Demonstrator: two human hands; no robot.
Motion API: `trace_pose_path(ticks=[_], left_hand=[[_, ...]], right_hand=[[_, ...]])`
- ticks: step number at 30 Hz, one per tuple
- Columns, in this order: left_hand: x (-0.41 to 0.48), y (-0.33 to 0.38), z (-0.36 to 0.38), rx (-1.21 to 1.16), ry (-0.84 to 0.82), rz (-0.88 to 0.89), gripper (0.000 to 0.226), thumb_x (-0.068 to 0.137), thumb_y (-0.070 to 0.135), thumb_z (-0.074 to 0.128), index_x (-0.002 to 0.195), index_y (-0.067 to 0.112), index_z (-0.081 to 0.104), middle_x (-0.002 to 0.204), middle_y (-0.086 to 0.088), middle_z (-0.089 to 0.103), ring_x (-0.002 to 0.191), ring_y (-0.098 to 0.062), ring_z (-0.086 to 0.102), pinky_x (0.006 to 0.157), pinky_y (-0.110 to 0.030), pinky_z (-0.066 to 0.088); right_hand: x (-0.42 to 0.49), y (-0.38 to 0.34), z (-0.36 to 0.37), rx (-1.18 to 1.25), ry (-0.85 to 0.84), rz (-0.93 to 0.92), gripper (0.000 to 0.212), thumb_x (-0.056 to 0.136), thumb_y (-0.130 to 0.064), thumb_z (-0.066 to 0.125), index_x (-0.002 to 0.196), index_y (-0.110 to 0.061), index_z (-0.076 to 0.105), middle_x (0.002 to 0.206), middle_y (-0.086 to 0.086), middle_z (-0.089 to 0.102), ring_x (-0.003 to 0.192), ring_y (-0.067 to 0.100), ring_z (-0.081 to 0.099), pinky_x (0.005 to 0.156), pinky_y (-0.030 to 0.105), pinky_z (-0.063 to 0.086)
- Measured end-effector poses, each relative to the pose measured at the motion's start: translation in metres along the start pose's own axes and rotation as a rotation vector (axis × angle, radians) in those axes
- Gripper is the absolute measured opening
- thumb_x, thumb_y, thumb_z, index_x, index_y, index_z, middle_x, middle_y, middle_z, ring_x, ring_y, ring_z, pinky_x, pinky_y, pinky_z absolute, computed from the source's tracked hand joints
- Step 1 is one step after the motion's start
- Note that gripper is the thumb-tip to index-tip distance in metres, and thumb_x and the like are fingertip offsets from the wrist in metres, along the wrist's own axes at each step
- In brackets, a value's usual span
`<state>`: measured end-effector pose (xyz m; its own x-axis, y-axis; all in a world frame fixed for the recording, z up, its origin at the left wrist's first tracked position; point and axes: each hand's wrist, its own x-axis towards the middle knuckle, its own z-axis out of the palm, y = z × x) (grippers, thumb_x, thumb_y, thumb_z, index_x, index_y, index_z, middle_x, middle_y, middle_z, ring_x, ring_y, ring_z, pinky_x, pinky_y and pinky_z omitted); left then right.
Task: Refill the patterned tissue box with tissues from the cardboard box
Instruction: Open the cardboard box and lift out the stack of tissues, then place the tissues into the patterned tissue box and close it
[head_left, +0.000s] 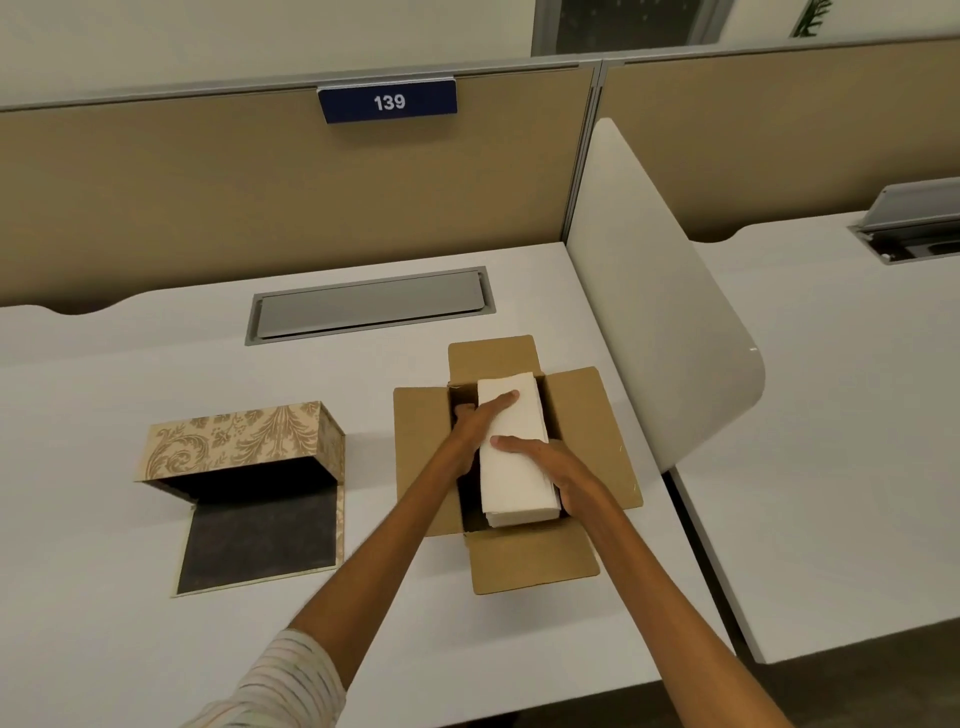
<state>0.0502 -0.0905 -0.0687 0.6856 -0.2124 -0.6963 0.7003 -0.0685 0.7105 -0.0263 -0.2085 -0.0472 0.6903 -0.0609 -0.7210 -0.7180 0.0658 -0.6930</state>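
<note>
Both hands' grip clasps the tissue stack; sign reads "139".

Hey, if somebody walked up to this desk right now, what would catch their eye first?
Two bare hands, the left hand and the right hand, grip a white stack of folded tissues in the open brown cardboard box at centre right. To its left, the beige floral-patterned tissue box lies open, its dark inside showing. A blue sign reading 139 hangs on the partition behind.

Dim warm light, soft focus, edges bowed.
</note>
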Motion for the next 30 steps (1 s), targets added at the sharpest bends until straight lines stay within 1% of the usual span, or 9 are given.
trace_pose_path(ticks=[2,4,9,13,16,19,23,26,30], left_hand=[[-0.007,0.013,-0.009,-0.034,-0.125,0.016,0.063,0.083,0.045,0.071,0.132,0.008,0.054,0.125,-0.018,0.067,0.114,-0.035,0.065,0.097,-0.047,0.055],[-0.014,0.026,-0.021,-0.054,-0.169,0.075,0.052,0.083,0.039,0.073,0.124,0.010,0.061,0.123,-0.018,0.069,0.116,-0.036,0.064,0.099,-0.048,0.054],[-0.035,0.056,-0.070,0.025,-0.020,0.236,0.082,0.077,0.029,0.082,0.141,0.013,0.034,0.133,-0.015,0.056,0.121,-0.036,0.058,0.104,-0.053,0.050],[-0.060,0.059,-0.134,0.175,0.022,0.271,0.067,0.078,0.037,0.080,0.136,0.014,0.055,0.132,-0.011,0.061,0.118,-0.030,0.061,0.102,-0.046,0.053],[-0.087,0.047,-0.188,0.167,0.053,0.199,0.053,0.070,0.042,0.084,0.116,0.019,0.070,0.117,-0.004,0.070,0.112,-0.026,0.063,0.094,-0.036,0.057],[-0.112,0.028,-0.236,0.106,0.076,0.123,0.041,0.064,0.041,0.088,0.095,0.022,0.072,0.105,0.007,0.068,0.104,-0.017,0.058,0.086,-0.026,0.051],[-0.143,0.003,-0.289,-0.025,0.112,0.127,0.036,0.072,0.032,0.082,0.104,0.030,0.066,0.106,0.000,0.067,0.101,-0.019,0.061,0.064,-0.027,0.059],[-0.158,-0.019,-0.316,-0.118,0.152,0.122,0.039,0.083,0.021,0.071,0.117,0.033,0.054,0.113,-0.003,0.064,0.103,-0.023,0.060,0.061,-0.030,0.061],[-0.167,-0.047,-0.335,-0.170,0.172,0.060,0.049,0.072,0.035,0.071,0.119,0.029,0.059,0.114,-0.006,0.068,0.097,-0.025,0.064,0.070,-0.034,0.057]], right_hand=[[-0.010,-0.009,-0.001,-0.038,-0.021,-0.036,0.055,0.067,-0.045,0.083,0.109,-0.017,0.060,0.099,0.008,0.072,0.089,0.025,0.069,0.067,0.033,0.054],[-0.018,-0.019,-0.002,-0.089,-0.052,-0.071,0.049,0.068,-0.048,0.081,0.102,-0.022,0.059,0.095,0.006,0.071,0.086,0.023,0.068,0.064,0.030,0.052],[-0.029,-0.047,0.011,-0.288,-0.150,-0.087,0.043,0.069,-0.051,0.079,0.096,-0.026,0.057,0.087,0.001,0.071,0.079,0.018,0.068,0.060,0.026,0.052],[-0.037,-0.070,0.031,-0.539,-0.224,-0.025,0.047,0.065,-0.057,0.080,0.093,-0.028,0.055,0.090,0.000,0.070,0.082,0.017,0.067,0.062,0.026,0.052],[-0.042,-0.079,0.051,-0.615,-0.252,-0.019,0.067,0.045,-0.063,0.084,0.095,-0.025,0.059,0.094,0.002,0.070,0.089,0.019,0.067,0.066,0.030,0.056],[-0.043,-0.080,0.078,-0.558,-0.268,-0.036,0.081,0.039,-0.059,0.087,0.103,-0.016,0.065,0.101,0.005,0.072,0.094,0.021,0.067,0.071,0.034,0.059],[-0.036,-0.067,0.133,-0.325,-0.203,-0.077,0.073,0.054,-0.045,0.091,0.112,-0.008,0.066,0.105,0.008,0.073,0.097,0.025,0.067,0.078,0.037,0.060],[-0.028,-0.047,0.178,-0.158,-0.174,-0.121,0.075,0.059,-0.041,0.089,0.122,-0.012,0.059,0.113,0.006,0.069,0.102,0.026,0.065,0.092,0.042,0.056],[-0.018,-0.012,0.232,-0.010,-0.196,-0.112,0.082,0.069,-0.044,0.081,0.138,-0.022,0.042,0.127,0.003,0.063,0.111,0.024,0.063,0.099,0.046,0.051]])
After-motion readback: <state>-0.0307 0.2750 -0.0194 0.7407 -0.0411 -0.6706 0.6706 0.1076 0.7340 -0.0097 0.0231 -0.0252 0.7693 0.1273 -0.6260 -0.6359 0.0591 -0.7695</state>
